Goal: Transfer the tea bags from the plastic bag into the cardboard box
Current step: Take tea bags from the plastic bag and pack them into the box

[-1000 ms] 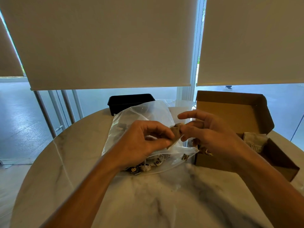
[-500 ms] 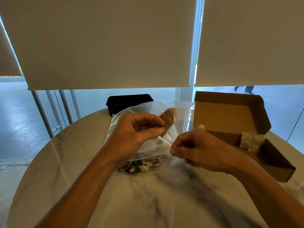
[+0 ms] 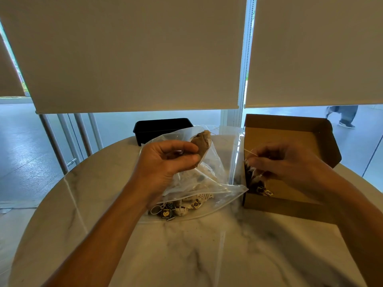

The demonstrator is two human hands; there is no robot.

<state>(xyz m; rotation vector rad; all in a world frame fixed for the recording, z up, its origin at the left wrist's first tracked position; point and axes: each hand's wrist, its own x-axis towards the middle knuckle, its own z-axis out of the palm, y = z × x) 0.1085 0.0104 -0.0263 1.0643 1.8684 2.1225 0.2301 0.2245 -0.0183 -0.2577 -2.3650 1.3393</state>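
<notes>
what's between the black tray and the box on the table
In the head view, the plastic bag's upright clear top fills most of the gap between tray and box; behind it, bare marble.

A glass-fronted indoor room: roller blinds (image 3: 134,54), marble table (image 3: 186,255), walkway outside.

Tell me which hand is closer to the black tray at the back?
Left. The left hand holds a tea bag up just in front of the black tray. The right hand is off to the side, over the cardboard box.

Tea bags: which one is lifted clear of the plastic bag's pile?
The brown tea bag pinched in the left hand, above the plastic bag; the others lie inside it.
</notes>
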